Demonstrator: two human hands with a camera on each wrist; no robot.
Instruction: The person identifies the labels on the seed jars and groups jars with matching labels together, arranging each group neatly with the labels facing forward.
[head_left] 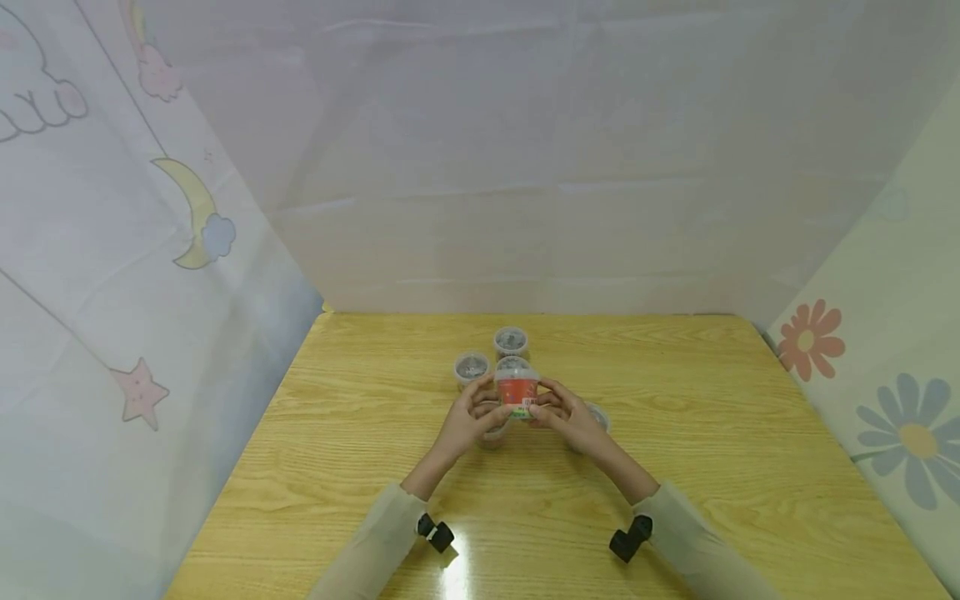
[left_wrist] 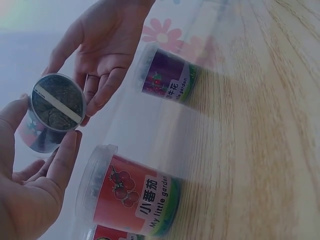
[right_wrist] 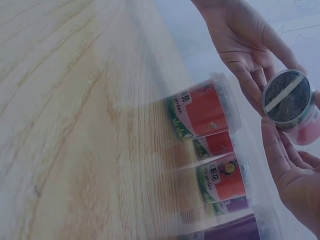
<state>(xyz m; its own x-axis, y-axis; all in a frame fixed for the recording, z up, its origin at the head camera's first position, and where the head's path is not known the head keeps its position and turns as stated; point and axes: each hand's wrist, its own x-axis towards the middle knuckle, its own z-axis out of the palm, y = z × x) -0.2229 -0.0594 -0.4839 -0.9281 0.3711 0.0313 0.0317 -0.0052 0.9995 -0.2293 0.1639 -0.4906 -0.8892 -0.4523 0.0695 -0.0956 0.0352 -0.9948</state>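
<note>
Above the table, a small red-labelled planting cup [head_left: 517, 392] is held between both hands. My left hand [head_left: 463, 427] grips its left side and my right hand [head_left: 573, 423] its right, thumbs on the near face. From below, both wrist views show its round clear end [right_wrist: 287, 95], with dark soil and a white strip behind it. Close under my left hand stands a red tomato-label cup [left_wrist: 135, 195]. A purple-label cup [left_wrist: 167, 75] stands below my right hand, which partly hides it in the head view.
More lidded cups stand behind the held one: one at the back [head_left: 511, 340] and one to the left [head_left: 472, 367]. The right wrist view shows a sunflower-label cup [right_wrist: 222, 180] in a row. The wooden table [head_left: 337, 467] meets cloth walls [head_left: 525, 208] behind and at both sides.
</note>
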